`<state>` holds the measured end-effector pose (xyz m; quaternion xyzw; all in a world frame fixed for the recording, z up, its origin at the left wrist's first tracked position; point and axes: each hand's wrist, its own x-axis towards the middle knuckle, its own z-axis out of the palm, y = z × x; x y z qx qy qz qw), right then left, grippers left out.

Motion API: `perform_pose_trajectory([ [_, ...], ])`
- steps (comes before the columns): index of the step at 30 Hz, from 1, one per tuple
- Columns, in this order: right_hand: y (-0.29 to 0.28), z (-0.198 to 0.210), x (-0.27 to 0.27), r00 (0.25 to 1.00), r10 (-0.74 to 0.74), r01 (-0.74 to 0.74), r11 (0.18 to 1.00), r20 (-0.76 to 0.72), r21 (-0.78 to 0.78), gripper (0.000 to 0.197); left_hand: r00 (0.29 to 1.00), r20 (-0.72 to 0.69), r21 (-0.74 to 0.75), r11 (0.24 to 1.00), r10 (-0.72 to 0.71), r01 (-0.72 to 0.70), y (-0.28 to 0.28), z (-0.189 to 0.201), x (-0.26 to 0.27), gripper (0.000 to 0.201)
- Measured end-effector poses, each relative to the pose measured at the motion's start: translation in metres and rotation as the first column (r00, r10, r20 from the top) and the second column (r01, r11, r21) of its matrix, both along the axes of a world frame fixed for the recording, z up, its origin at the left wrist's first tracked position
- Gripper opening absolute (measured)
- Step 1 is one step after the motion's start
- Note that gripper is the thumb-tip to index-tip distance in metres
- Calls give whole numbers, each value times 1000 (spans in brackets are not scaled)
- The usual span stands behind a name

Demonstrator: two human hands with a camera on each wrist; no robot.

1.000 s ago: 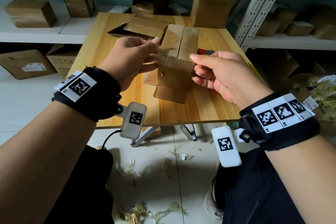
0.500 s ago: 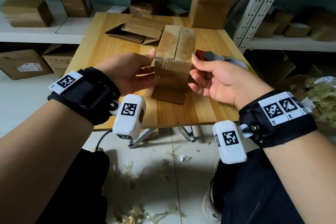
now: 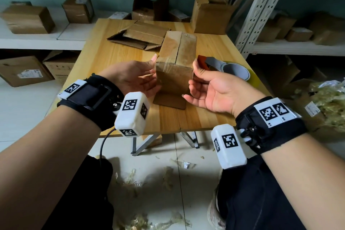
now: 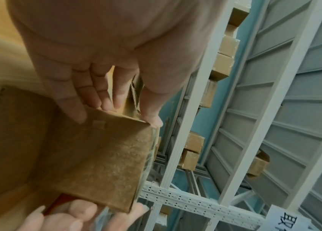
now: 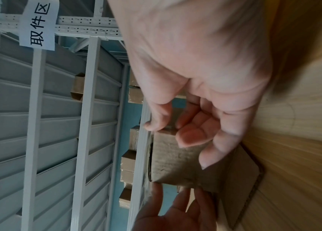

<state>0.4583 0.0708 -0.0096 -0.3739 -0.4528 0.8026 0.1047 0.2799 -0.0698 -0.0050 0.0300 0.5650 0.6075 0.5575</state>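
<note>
At left, the left hand lays straight fingers against the cardboard box, thumb at its top corner. Box stands upright on the table between palms; the right hand sets its thumb on the box's edge, fingers loosely curled.

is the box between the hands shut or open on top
Shut on top: flaps of the cardboard box meet flat, clear tape running over the near edge.
</note>
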Motion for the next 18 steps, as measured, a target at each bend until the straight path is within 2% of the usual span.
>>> perform_pose_trajectory([
  [6, -6, -7, -1, 999, -14, 8, 986, -33, -168, 29, 998, -4, 30, 998, 61, -61, -5, -5, 3, 15],
  [13, -11, -8, 4, 998, 9, -28, 960, -69, -279, 31, 988, -143, 4, 999, -50, 52, -14, -8, 2, 22],
  [18, -13, 1, 6, 993, 55, -84, 955, -107, -285, 36, 960, -273, 118, 988, -68, 104, -24, 0, 5, 15],
])
